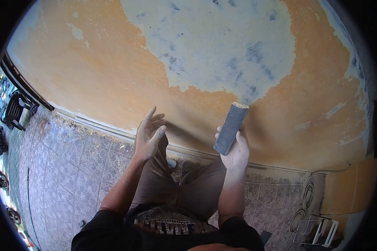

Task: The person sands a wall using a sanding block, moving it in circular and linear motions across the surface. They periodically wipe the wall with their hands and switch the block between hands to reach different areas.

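Here, the right hand [237, 155] has its fingers and thumb closed on the grey block [231, 129]. The block's long way runs from 7 to 1 o'clock. It sits at 3 o'clock from the left hand [147, 139], whose fingers are apart. The patchy wall [197, 108] is at 12.

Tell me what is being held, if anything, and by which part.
A long, dark grey, rectangular block is in the right hand, gripped by the sides of its lower half. The left hand holds nothing.
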### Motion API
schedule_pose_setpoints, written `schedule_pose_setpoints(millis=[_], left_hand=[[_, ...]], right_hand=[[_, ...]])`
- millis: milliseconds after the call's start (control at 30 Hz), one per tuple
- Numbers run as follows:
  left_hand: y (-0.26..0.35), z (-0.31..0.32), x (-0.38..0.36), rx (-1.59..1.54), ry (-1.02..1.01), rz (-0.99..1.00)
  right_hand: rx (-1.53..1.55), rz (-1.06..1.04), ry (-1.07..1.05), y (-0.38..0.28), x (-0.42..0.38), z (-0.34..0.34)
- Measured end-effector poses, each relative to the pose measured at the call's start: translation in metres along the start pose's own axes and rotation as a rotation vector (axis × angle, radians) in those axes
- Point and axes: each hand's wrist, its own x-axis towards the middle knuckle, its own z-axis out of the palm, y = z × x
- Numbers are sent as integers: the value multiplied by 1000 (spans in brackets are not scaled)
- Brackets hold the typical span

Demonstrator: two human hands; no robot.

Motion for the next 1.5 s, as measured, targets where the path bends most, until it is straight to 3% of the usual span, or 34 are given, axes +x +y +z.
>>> schedule_pose_setpoints(millis=[67, 133, 200, 267, 300, 333, 400, 467, 533, 567, 633, 733, 800, 933, 1033, 1100, 1167, 1267, 1300, 1333, 1400, 1433, 1500], left_hand=[[9, -1, 10, 11, 41, 27], [13, 1, 27, 487, 141, 261], [-3, 14, 51, 526, 193, 360], [-25, 33, 74, 805, 445, 662], [-37, 40, 86, 793, 478, 807], [-48, 43, 93, 786, 484, 814], [-51, 56, 108, 1161, 374, 1080], [-68, 65, 123, 1152, 433, 1128], [-86, 59, 131, 1174, 477, 1234], [-91, 58, 131, 1152, 478, 1233], [-110, 48, 127, 1173, 433, 1216], [-132, 34, 117, 1205, 392, 1186], [-135, 31, 114, 1210, 361, 1171], [-135, 25, 111, 1271, 318, 1188], [-136, 30, 113, 1246, 299, 1177], [-135, 36, 103, 1184, 304, 1104], [-128, 47, 98, 1138, 312, 1087], [-105, 53, 110, 1091, 388, 1117], [-98, 51, 111, 1109, 379, 1130], [-94, 49, 115, 1123, 377, 1147], [-98, 45, 117, 1124, 383, 1167], [-100, 42, 117, 1141, 377, 1192], [-106, 41, 124, 1159, 362, 1225]], right_hand=[[-109, -27, 28, -6, -3, 0], [-242, -79, 30, -9, -7, -12], [-382, -126, 44, -9, -6, -15], [-719, -439, 144, -8, -1, -12], [-783, -477, 141, -12, 0, -11], [-787, -484, 134, -13, 3, -13], [-1043, -738, 232, -15, 12, -19], [-1114, -786, 265, -24, 20, -21], [-1314, -986, 303, -34, 30, -9], [-1325, -979, 313, -39, 38, 1], [-1445, -1228, 346, -41, 61, 19], [-1627, -1313, 356, -23, 95, 32], [-1644, -1451, 383, 21, 112, -5], [-1782, -1396, 262, 108, 88, -119], [-1701, -1375, 177, 81, 87, -96], [-1782, -1449, 330, 25, 100, -30], [-1661, -1501, 399, -26, 116, 28], [-1634, -1550, 425, -51, 124, 40], [-1651, -1555, 474, -35, 122, 32], [-1616, -1588, 380, 13, 115, -12], [-1749, -1382, 429, 77, 90, -86], [-1833, -1250, 400, 91, 77, -103], [-1811, -1262, 405, 76, 82, -85]])
